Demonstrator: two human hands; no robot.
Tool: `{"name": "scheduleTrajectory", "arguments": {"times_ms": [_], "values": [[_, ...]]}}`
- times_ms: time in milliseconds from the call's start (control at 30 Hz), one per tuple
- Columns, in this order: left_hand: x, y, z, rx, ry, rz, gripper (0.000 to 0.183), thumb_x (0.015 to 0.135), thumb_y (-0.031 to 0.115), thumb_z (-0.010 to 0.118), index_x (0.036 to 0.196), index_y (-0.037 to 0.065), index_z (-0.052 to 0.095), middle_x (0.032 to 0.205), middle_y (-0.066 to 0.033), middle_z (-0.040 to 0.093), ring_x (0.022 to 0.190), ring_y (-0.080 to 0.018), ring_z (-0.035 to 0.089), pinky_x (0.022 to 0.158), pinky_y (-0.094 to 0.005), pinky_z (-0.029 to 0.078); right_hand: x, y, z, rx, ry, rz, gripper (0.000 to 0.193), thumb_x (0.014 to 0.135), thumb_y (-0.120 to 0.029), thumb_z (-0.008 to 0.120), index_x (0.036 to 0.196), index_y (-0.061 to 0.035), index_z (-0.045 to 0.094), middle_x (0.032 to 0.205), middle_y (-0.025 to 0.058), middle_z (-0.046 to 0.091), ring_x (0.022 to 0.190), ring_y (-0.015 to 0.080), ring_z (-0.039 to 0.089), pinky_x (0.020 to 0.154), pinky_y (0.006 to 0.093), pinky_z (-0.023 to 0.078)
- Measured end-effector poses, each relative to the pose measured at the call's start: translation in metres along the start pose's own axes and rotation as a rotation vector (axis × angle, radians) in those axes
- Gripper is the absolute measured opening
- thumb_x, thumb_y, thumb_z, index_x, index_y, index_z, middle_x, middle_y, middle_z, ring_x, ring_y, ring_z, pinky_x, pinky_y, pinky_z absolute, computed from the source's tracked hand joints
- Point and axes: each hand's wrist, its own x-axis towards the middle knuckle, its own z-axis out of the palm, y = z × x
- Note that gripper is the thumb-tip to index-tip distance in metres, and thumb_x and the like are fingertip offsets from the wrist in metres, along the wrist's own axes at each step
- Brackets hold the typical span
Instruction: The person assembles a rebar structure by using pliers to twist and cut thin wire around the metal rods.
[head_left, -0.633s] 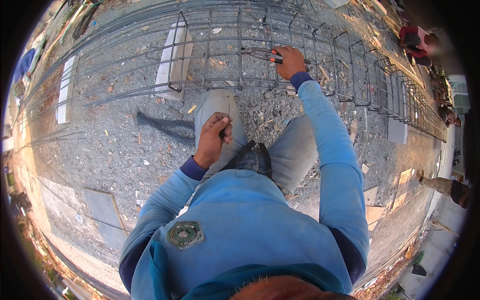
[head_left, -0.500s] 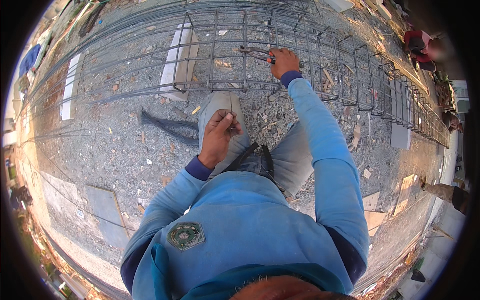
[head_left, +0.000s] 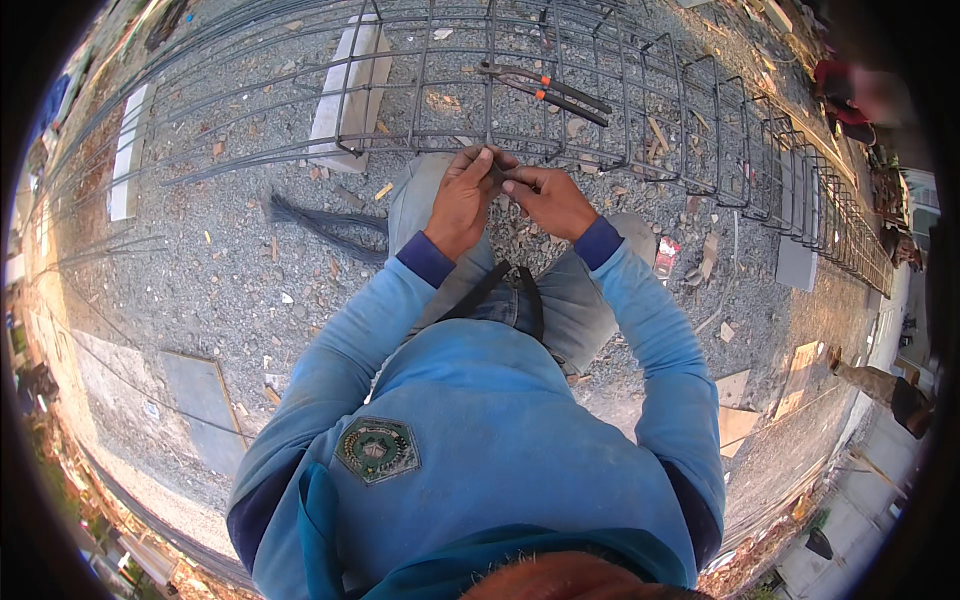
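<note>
Pincers (head_left: 542, 95) across rebar cage (head_left: 685, 120)

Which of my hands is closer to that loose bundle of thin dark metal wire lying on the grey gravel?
Left. Your left hand is right of the dark wire bundle, apart from it; your right hand is farther right, beyond the left one.

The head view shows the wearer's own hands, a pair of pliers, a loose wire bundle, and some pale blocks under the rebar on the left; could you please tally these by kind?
Hands: 2 (left hand, right hand)
Pliers: 1
Wire bundle: 1
Pale blocks: 2 (far-left block, nearer block)
Total: 6
</note>
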Motion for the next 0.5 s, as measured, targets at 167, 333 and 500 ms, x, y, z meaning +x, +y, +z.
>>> {"name": "scheduleTrajectory", "arguments": {"times_ms": [167, 333, 500], "values": [[0.016, 0.022, 0.012, -0.110, 0.022, 0.091, 0.008, 0.096, 0.015, 0.051, 0.097, 0.008, 0.053, 0.077, -0.0017, 0.053, 0.068, -0.0133, 0.055, 0.062, -0.0297, 0.048, -0.026, 0.020, -0.009, -0.027, 0.010, -0.024, 0.026, 0.095, -0.020, 0.053, 0.109, 0.0005, 0.062, 0.067, -0.0011, 0.053, 0.058, 0.0064, 0.050, 0.053, 0.0215, 0.042], [0.016, 0.043, 0.037, -0.047, -0.037, 0.133, 0.007, 0.096, 0.014, 0.049, 0.094, 0.008, 0.053, 0.069, 0.0024, 0.044, 0.055, -0.0070, 0.040, 0.050, -0.0245, 0.038, -0.055, 0.001, 0.003, 0.479, -0.007, 0.090, 0.023, 0.097, -0.017, 0.050, 0.106, 0.0011, 0.061, 0.064, -0.0025, 0.047, 0.056, 0.0052, 0.045, 0.052, 0.0214, 0.040], [0.028, 0.069, 0.041, -0.030, -0.106, 0.259, 0.007, 0.095, 0.013, 0.050, 0.095, 0.008, 0.054, 0.069, 0.0027, 0.043, 0.054, -0.0063, 0.040, 0.049, -0.0231, 0.036, -0.079, 0.008, 0.000, -0.072, 0.207, -0.269, 0.023, 0.097, -0.017, 0.049, 0.102, 0.0018, 0.061, 0.067, -0.0004, 0.050, 0.059, 0.0071, 0.047, 0.055, 0.0247, 0.040]]}}
